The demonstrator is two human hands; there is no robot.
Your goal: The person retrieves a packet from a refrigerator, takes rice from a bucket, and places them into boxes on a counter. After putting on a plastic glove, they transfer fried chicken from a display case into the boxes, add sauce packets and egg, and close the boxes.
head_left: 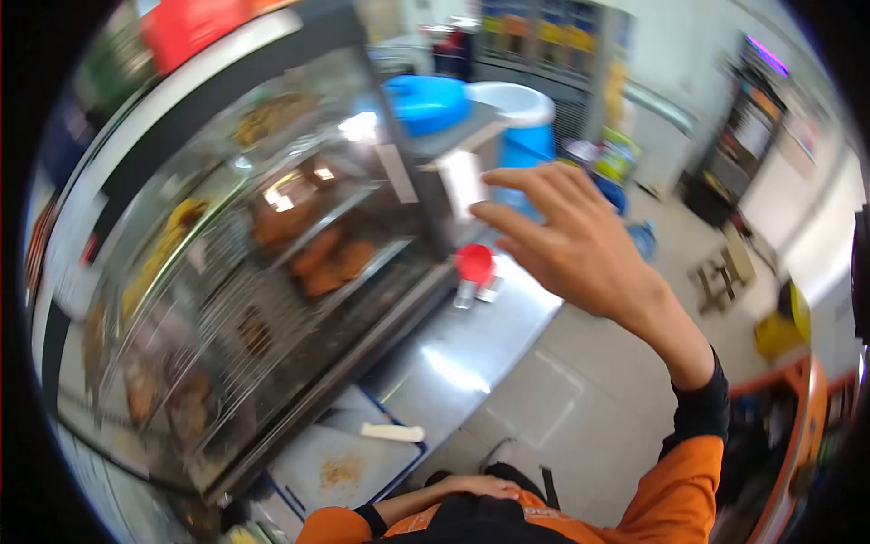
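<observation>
Orange-sleeved right arm (675, 490): rises from the lower right, bent at the black cuff, with the forearm slanting up and to the left over the floor.
Right hand (580, 240): raised, back of the hand turned to the camera, apart from the worktop, pointing towards the glass cabinet.
Right fingers (530, 186): stretched forward with a slight curl, and a gap between the two foremost tips; they hold nothing.
Left hand (489, 487): low, laid across the front of the person's clothing at the waist, its forearm coming in from the left. It is small and soft in the view, so whether its fingers are spread or pressed together I cannot tell.
Red scoop (475, 263): on the metal worktop (453, 358), just beside the cabinet's near corner, below and left of the right hand.
Glass cabinet (362, 190): fills the left side, with browned food (331, 263) on its racks; glare and blur hide part of the contents.
White cutting board (317, 462): on the worktop at the cabinet's foot, partly hidden by it, with brown crumbs (341, 471) on top.
Knife (392, 432): lies on the board, pale handle towards the board's blue edge.
Blue lid (426, 104): behind the cabinet, near a blue bin with a white top (521, 104); the right hand covers some of the bin's lower part.
Wooden stool (725, 272): on the tiled floor (553, 385), well beyond the right wrist.
</observation>
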